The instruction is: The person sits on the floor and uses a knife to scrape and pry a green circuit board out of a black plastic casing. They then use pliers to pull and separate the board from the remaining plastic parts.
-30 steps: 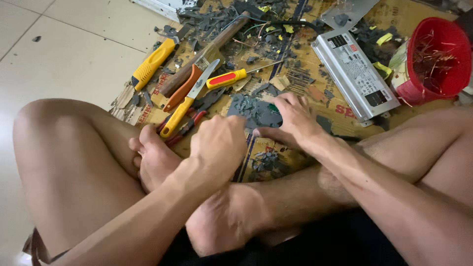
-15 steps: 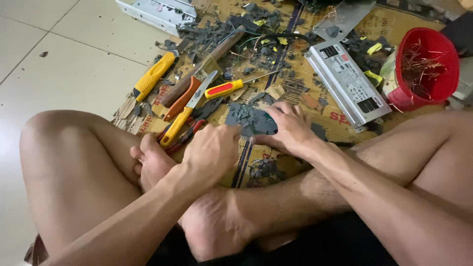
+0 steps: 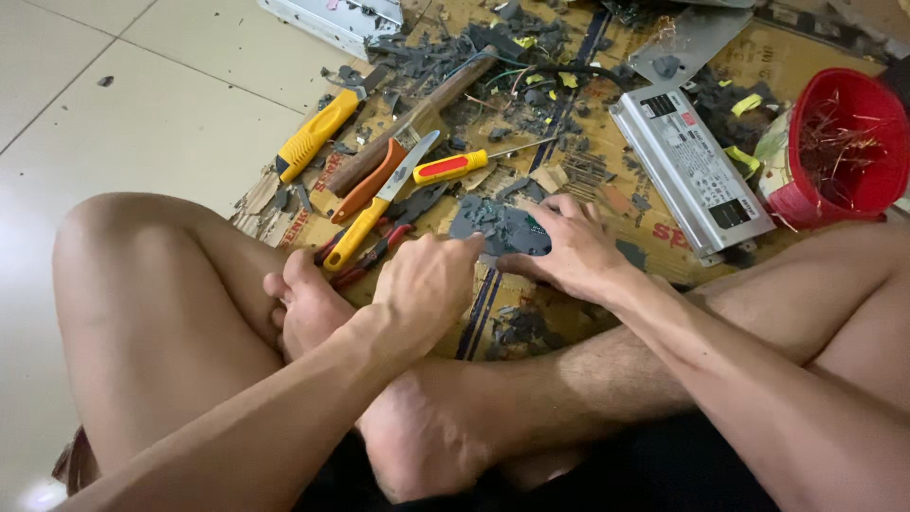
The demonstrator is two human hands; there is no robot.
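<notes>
I sit cross-legged on the floor over a sheet of cardboard (image 3: 654, 223). A dark grey slab of potted circuit board (image 3: 498, 228) lies on it between my hands. My right hand (image 3: 573, 251) rests on the slab's right edge and holds it down with spread fingers. My left hand (image 3: 427, 289) is curled, its fingertips at the slab's left edge; whether it pinches anything is hidden.
Pliers with red handles (image 3: 365, 261), a yellow-handled knife (image 3: 379, 204), a red-and-yellow screwdriver (image 3: 455, 166), a yellow-handled tool (image 3: 313, 142) and a wooden-handled hammer (image 3: 417, 114) lie left of the slab. A silver power supply box (image 3: 687, 166) and a red tub (image 3: 844, 142) of wire bits sit right.
The view has tilted down and closer. My right hand slid slightly right on the slab, and my left hand has moved up to its left edge.
</notes>
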